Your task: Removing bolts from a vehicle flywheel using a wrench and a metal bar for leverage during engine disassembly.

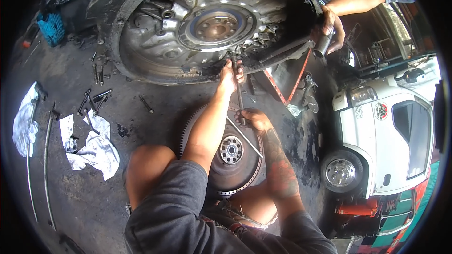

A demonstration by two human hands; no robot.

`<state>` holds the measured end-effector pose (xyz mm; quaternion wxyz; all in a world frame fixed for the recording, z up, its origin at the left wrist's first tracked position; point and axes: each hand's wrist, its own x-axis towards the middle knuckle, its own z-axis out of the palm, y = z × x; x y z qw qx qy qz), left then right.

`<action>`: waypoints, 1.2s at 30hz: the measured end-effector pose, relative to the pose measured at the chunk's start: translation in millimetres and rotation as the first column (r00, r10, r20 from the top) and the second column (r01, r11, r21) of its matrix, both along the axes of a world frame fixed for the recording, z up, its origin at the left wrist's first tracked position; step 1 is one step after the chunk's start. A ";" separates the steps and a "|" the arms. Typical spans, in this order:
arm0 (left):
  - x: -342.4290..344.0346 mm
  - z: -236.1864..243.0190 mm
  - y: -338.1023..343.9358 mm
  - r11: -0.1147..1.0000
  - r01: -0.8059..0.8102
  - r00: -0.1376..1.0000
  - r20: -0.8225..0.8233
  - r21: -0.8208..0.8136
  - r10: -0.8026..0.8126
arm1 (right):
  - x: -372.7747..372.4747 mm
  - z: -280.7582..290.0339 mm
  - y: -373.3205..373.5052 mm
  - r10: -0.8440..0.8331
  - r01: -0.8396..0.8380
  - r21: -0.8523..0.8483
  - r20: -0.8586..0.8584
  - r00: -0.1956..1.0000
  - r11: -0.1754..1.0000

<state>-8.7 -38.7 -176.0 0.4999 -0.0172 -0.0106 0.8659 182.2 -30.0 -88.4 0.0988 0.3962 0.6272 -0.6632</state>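
My left hand (231, 74) is wrapped round the upper part of a long dark metal bar (240, 95), close to the lower rim of a large round engine housing (160, 68). Lower down, my right hand (256, 120) grips the same bar near its bottom end. A thin bright rod (245, 136) slants down and right from beside this hand; whether it joins the bar cannot be made out. Below both hands a toothed flywheel (216, 171) lies between my legs. The bar's top end meets the housing, partly hidden by my left fingers.
At upper right another person's hand (332, 30) holds a dark metal cylinder (323, 44). Bolts (99, 73), crumpled white sheets (101, 148) and long rods (48, 174) lie leftward. A blue basket (51, 29) stands far left, a red triangular frame (296, 84) and white truck (376, 136) right.
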 end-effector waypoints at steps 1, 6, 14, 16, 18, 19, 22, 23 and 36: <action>0.4 5.5 1.8 0.990 -0.015 0.999 0.027 -0.140 0.019 | -2.2 5.9 0.4 0.030 -0.033 0.102 0.036 0.999 0.994; -4.7 21.9 1.1 0.817 -0.098 0.995 -0.059 -0.568 0.078 | -14.8 2.8 -11.6 0.014 -0.037 0.429 0.056 0.998 0.903; -2.0 38.2 8.3 0.716 -0.179 0.982 -0.162 -0.675 0.092 | -6.6 3.1 -2.8 -0.027 0.028 -0.035 0.020 0.999 0.999; -2.0 37.3 10.1 0.752 -0.115 0.993 -0.074 -0.649 0.089 | -4.4 8.4 0.8 0.005 -0.005 -0.053 0.014 1.000 0.999; -3.1 35.5 11.9 0.786 -0.056 0.996 0.015 -0.616 0.083 | -3.9 18.1 3.6 0.032 -0.045 -0.163 -0.080 0.996 0.986; -3.8 33.8 12.5 0.816 -0.042 0.997 0.024 -0.576 0.068 | -3.3 22.4 5.0 0.025 -0.043 -0.193 -0.093 0.995 0.980; -5.2 23.8 7.9 0.934 0.004 0.998 0.058 -0.357 0.018 | -2.2 29.3 5.4 0.002 -0.019 -0.156 -0.108 0.994 0.988; -4.3 21.3 6.3 0.986 0.031 0.997 0.074 -0.165 -0.019 | -2.1 29.0 8.4 0.000 -0.018 -0.171 -0.102 0.995 0.985; -8.6 39.9 -0.2 0.795 -0.015 1.000 -0.022 -0.607 0.003 | -14.4 3.2 -4.1 0.039 -0.037 0.447 0.006 0.999 0.894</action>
